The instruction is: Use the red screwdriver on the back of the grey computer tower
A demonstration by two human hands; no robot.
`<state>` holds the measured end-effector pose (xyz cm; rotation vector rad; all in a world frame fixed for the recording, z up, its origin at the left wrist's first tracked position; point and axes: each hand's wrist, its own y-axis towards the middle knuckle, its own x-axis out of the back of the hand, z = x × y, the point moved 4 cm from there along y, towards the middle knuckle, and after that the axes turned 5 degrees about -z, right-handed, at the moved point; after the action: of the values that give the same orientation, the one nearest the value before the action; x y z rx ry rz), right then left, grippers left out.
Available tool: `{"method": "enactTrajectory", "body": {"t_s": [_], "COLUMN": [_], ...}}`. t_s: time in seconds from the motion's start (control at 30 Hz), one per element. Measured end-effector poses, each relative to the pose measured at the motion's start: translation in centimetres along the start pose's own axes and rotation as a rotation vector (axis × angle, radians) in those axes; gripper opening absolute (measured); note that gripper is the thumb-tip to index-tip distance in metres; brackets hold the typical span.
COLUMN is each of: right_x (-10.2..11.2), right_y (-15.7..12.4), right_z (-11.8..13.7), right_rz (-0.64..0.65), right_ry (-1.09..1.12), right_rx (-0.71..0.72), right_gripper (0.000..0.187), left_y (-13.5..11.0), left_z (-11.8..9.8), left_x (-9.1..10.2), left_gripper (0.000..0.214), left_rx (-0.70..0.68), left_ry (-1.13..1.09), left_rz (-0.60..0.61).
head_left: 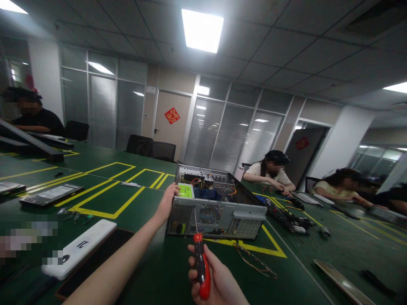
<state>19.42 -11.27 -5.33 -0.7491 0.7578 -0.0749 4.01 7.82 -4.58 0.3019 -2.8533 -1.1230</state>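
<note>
An opened metal computer case [216,218] lies on the green table, its rear panel facing me and its top uncovered. Cables and a power supply [186,191] with a bright green label show inside. My left hand [168,203] grips the case's left rear corner, its fingers curled over the edge beside the power supply. In my right hand [219,275] is a red and black screwdriver [201,267], fingers closed round the handle. The shaft points up at the rear panel, near the power supply; whether the tip touches a screw I cannot tell.
A pair of eyeglasses [254,260] lies right of the screwdriver. To the left are a white device marked 21 [82,248], a dark phone [101,258] and a hard drive [52,195]. Black parts [289,218] lie right of the case. Other people sit farther off.
</note>
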Motion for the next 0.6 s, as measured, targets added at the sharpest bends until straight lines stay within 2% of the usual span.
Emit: {"method": "enactTrajectory", "body": {"t_s": [0.13, 0.3, 0.4, 0.6], "right_x": [-0.26, -0.36, -0.25, 0.19], "right_y": [-0.15, -0.29, -0.52, -0.28], "right_z": [0.26, 0.22, 0.34, 0.37], "right_rz": [0.048, 0.071, 0.037, -0.071], "right_ry": [0.049, -0.024, -0.01, -0.063], "right_rx": [0.031, -0.002, 0.002, 0.076], "right_gripper": [0.042, 0.052, 0.048, 0.028], "left_y": [0.06, 0.0, -0.04, -0.01], "left_z": [-0.01, -0.09, -0.19, -0.34], "left_x": [-0.01, 0.01, 0.06, 0.08], "left_gripper": [0.04, 0.039, 0.039, 0.038], "left_rx": [0.002, 0.02, 0.023, 0.016], "left_ry": [-0.005, -0.004, -0.003, -0.008], "left_rz": [-0.001, 0.003, -0.001, -0.007]}}
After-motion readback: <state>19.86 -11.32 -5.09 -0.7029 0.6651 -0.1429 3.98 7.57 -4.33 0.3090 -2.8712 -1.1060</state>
